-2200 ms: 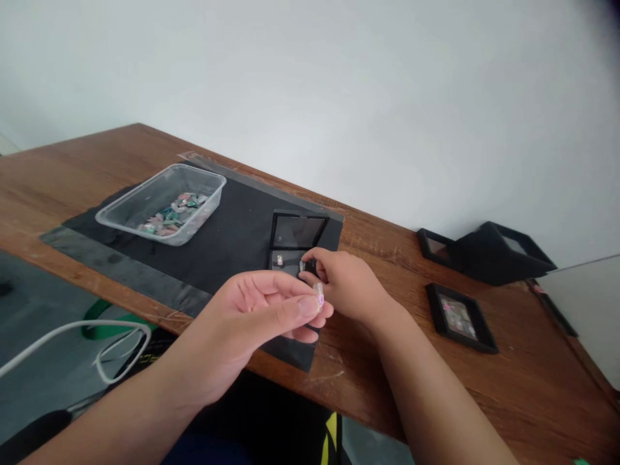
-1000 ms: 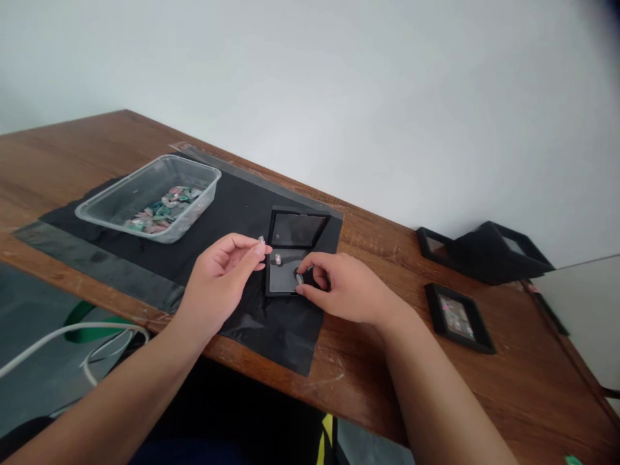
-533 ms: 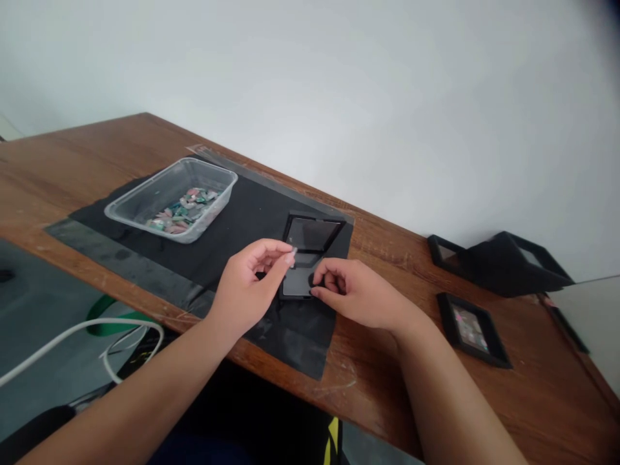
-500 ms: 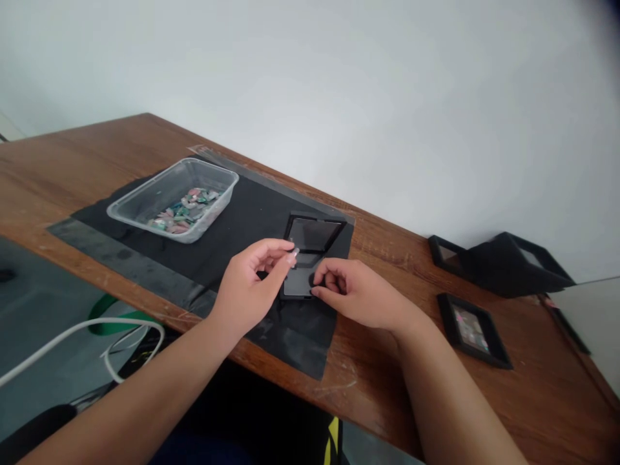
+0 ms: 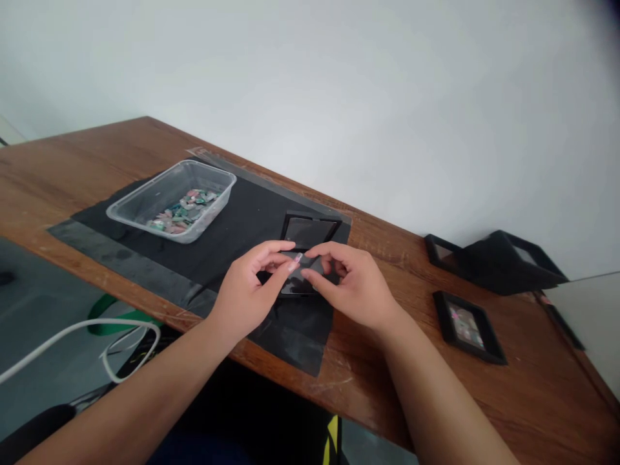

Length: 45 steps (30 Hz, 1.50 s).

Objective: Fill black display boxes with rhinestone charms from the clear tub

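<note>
My left hand (image 5: pixel 252 281) is closed in a pinch on a small shiny pale-pink chip (image 5: pixel 298 257), which sticks out past the thumb tip. Facing it, my right hand (image 5: pixel 351 278) has thumb and index finger apart, close to the chip, with nothing visible between them. Below and behind both hands is a black frame-like case (image 5: pixel 312 230), its hinged part tilted up at the back. The hands partly cover its flat grey lower part. Similar chips (image 5: pixel 181 212) in pink, green and grey lie in a clear plastic tub (image 5: pixel 121 212) to the left.
A black sheet (image 5: pixel 242 213) covers part of the wooden table (image 5: pixel 378 258). To the right lies a small black frame (image 5: pixel 469 326) with chips inside. More black frames (image 5: pixel 508 261) rest against the wall. A white cable (image 5: pixel 72 336) hangs by the front edge.
My right hand has risen from the case's lower edge toward the left fingertips, its thumb and index finger spreading. The chip in my left hand now shows more.
</note>
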{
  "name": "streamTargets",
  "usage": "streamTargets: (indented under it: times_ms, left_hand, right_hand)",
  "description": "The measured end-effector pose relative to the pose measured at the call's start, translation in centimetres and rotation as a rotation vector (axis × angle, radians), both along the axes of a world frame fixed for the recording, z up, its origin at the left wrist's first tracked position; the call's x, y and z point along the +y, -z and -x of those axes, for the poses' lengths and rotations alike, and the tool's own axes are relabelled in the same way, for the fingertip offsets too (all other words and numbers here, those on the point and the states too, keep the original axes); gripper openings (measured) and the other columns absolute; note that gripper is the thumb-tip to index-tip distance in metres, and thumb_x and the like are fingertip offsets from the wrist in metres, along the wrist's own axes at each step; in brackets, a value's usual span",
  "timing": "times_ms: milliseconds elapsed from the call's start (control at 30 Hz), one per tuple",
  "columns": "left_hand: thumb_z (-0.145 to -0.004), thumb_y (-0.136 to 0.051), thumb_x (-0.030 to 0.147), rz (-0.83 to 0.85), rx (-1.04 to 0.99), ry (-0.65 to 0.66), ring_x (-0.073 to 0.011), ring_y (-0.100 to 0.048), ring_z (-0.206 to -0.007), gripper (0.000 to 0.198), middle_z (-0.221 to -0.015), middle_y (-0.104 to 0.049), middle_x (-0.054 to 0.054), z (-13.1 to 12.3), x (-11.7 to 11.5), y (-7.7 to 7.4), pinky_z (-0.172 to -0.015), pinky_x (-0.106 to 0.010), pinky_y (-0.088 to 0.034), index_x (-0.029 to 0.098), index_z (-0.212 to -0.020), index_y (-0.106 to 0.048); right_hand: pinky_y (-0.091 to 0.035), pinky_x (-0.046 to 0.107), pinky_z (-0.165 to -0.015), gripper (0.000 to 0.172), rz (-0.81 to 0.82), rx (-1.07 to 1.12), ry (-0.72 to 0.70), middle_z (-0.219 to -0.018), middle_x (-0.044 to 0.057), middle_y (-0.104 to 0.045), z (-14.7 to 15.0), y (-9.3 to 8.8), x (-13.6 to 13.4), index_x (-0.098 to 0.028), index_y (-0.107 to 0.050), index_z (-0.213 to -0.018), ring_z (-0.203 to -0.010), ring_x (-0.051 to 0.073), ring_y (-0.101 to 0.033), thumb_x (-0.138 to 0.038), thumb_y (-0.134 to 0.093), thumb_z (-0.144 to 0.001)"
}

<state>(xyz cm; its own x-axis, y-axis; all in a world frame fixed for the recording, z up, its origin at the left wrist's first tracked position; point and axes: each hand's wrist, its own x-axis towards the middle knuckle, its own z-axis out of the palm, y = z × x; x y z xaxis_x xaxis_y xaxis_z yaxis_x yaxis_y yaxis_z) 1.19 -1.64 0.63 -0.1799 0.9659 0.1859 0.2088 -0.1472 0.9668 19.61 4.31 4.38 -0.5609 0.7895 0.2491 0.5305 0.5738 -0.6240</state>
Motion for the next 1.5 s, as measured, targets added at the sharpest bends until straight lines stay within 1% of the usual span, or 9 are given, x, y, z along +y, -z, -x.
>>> streamTargets:
  times_ms: [133, 333, 633, 733, 833, 967, 1133, 1400, 1500]
  left_hand:
    - [-0.092, -0.065, 0.035, -0.003, 0.021, 0.021, -0.0216, -0.074, -0.094, 0.032, -0.099, -0.080, -0.005, 0.1, -0.2, -0.1, -0.091, -0.032, -0.055, 0.021, -0.120, -0.069]
    - [-0.092, -0.067, 0.037, 0.043, -0.033, 0.039, -0.0221, -0.075, -0.095, 0.035, -0.098, -0.081, -0.005, 0.3, -0.3, -0.2, -0.088, -0.031, -0.058, 0.021, -0.122, -0.068]
    - [-0.089, -0.070, 0.038, 0.080, -0.067, 0.074, -0.0239, -0.076, -0.095, 0.036, -0.098, -0.081, -0.006, 0.6, -0.1, -0.2, -0.093, -0.035, -0.057, 0.020, -0.121, -0.071]
    - [-0.088, -0.071, 0.040, 0.104, -0.125, 0.087, -0.0240, -0.076, -0.096, 0.039, -0.098, -0.081, -0.006, 0.7, -0.1, 0.0, -0.095, -0.036, -0.056, 0.020, -0.122, -0.071]
    - [-0.088, -0.072, 0.043, 0.122, -0.236, 0.093, -0.0237, -0.076, -0.094, 0.040, -0.097, -0.081, -0.007, 0.7, -0.1, 0.3, -0.090, -0.035, -0.057, 0.019, -0.120, -0.071]
    - [-0.090, -0.069, 0.042, 0.083, -0.302, 0.020, -0.0180, -0.073, -0.089, 0.035, -0.094, -0.079, -0.005, 0.7, 0.0, 0.5, -0.083, -0.029, -0.056, 0.019, -0.117, -0.067]
    - [-0.089, -0.070, 0.034, 0.030, -0.338, -0.071, -0.0116, -0.064, -0.077, 0.034, -0.089, -0.070, 0.000, 0.5, 0.2, 0.7, -0.070, -0.023, -0.052, 0.019, -0.118, -0.059]
    - [-0.088, -0.070, 0.031, 0.025, -0.268, -0.042, -0.0117, -0.060, -0.081, 0.035, -0.092, -0.064, 0.001, 0.2, 0.0, 1.0, -0.069, -0.023, -0.047, 0.022, -0.119, -0.056]
    - [-0.086, -0.072, 0.028, 0.002, -0.296, -0.108, -0.0110, -0.061, -0.078, 0.030, -0.088, -0.065, 0.002, 0.4, -0.2, 0.7, -0.071, -0.023, -0.049, 0.021, -0.112, -0.060]
  right_hand:
    - [-0.042, 0.025, -0.065, 0.022, -0.132, 0.038, 0.006, -0.081, 0.000, -0.063, 0.6, 0.1, -0.6, -0.023, -0.073, -0.109, -0.071, 0.013, -0.057, -0.029, -0.070, -0.088]
    - [-0.044, 0.024, -0.063, 0.025, -0.100, 0.084, -0.039, -0.078, -0.001, -0.066, 0.8, 0.3, -0.6, -0.022, -0.076, -0.110, -0.066, 0.012, -0.056, -0.025, -0.073, -0.086]
    - [-0.042, 0.023, -0.062, 0.023, -0.080, 0.059, -0.053, -0.072, -0.003, -0.063, 0.8, 0.5, -0.5, -0.026, -0.077, -0.112, -0.062, 0.011, -0.054, -0.026, -0.072, -0.089]
    - [-0.041, 0.023, -0.059, 0.020, -0.088, 0.097, -0.071, -0.071, -0.003, -0.063, 0.9, 0.7, -0.4, -0.025, -0.077, -0.109, -0.060, 0.010, -0.053, -0.025, -0.073, -0.089]
    - [-0.041, 0.023, -0.058, 0.021, -0.106, 0.148, -0.065, -0.069, -0.003, -0.064, 0.8, 1.0, -0.2, -0.024, -0.078, -0.108, -0.059, 0.009, -0.052, -0.026, -0.075, -0.087]
    - [-0.038, 0.023, -0.056, 0.024, -0.050, 0.174, 0.035, -0.066, -0.005, -0.061, 0.5, 1.4, 0.3, -0.025, -0.077, -0.108, -0.056, 0.009, -0.049, -0.027, -0.077, -0.084]
    - [-0.035, 0.023, -0.054, 0.024, 0.074, 0.048, 0.084, -0.064, -0.006, -0.059, 0.4, 1.9, 1.2, -0.027, -0.078, -0.106, -0.054, 0.008, -0.046, -0.028, -0.078, -0.082]
    - [-0.031, 0.024, -0.054, 0.023, 0.178, -0.146, 0.044, -0.066, -0.006, -0.061, 1.1, 1.8, 1.8, -0.030, -0.077, -0.106, -0.054, 0.009, -0.045, -0.035, -0.076, -0.084]
    - [-0.032, 0.024, -0.055, 0.023, 0.210, -0.157, 0.053, -0.065, -0.006, -0.061, 1.2, 1.8, 1.8, -0.029, -0.076, -0.106, -0.054, 0.009, -0.045, -0.035, -0.074, -0.084]
